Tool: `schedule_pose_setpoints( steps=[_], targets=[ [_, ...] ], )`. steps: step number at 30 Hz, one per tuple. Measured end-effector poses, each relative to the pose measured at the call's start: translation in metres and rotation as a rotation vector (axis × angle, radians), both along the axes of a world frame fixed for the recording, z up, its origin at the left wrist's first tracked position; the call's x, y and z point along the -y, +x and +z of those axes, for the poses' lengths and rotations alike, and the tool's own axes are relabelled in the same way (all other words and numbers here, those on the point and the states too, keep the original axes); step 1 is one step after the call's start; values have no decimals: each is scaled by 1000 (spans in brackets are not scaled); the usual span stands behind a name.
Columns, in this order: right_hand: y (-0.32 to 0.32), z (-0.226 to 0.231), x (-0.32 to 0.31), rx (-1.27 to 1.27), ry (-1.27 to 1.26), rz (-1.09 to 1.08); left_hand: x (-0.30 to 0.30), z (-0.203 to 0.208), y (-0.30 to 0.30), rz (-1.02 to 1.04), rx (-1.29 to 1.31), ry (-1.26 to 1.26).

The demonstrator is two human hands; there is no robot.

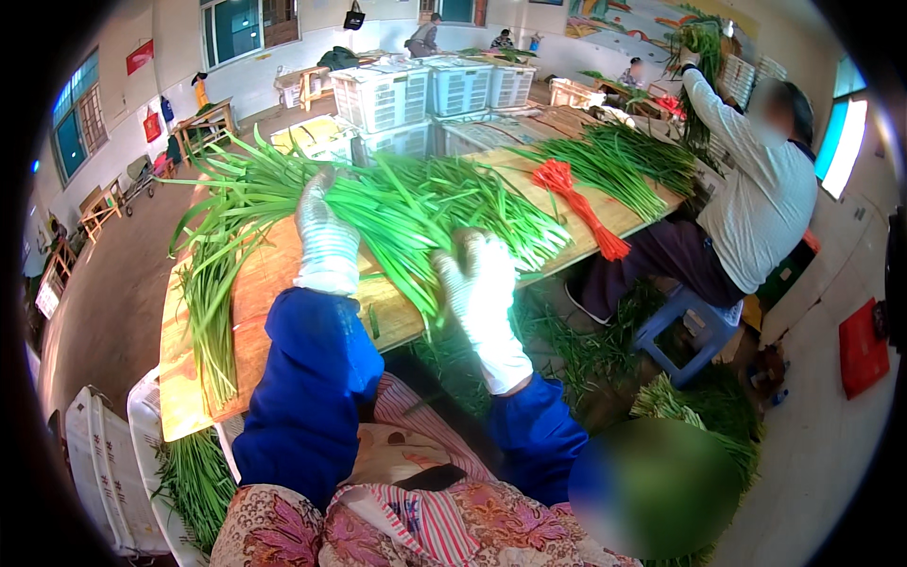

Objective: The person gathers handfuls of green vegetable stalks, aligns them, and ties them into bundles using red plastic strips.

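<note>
A large bunch of long green garlic chives (392,222) lies across the wooden table in front of me, leaves to the left and pale stem ends to the right. My left hand (326,236), in a striped whitish glove, closes over the leafy part. At the stem ends, my right hand (480,293), gloved alike, has its thumb and curled fingers around some stems; the fingertips are partly hidden among them. A smaller bunch of chives (213,317) droops along the table's left end. Red ties (583,210) lie in a bundle right of the chives.
The wooden table (274,274) curves away to the right, with more chive bunches (614,170) on it. A co-worker (761,189) sits there on a blue stool (688,331), raising chives. White crates (383,99) stand behind. Loose leaves and a chive pile (704,406) lie at the lower right.
</note>
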State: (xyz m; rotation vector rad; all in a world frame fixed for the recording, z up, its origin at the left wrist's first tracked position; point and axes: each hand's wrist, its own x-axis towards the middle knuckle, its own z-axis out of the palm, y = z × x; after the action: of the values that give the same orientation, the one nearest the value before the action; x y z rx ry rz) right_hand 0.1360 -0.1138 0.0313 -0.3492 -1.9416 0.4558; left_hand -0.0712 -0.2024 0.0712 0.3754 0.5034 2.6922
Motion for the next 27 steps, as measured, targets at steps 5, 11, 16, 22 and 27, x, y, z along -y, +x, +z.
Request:
schedule_pose_setpoints(
  steps=[5,11,16,22,27],
  targets=[
    [2,6,-18,19,292,-228,10,5,13,33,19,-21],
    [43,-30,-56,136,304,-418,29,2,-9,-26,58,20],
    [116,-141,-113,868,33,-672,41,1,-22,198,73,-8],
    [85,-46,-46,225,-19,-70,54,-4,-20,166,111,17],
    [10,-13,26,214,4,60,49,-2,-22,136,80,7]
  ],
)
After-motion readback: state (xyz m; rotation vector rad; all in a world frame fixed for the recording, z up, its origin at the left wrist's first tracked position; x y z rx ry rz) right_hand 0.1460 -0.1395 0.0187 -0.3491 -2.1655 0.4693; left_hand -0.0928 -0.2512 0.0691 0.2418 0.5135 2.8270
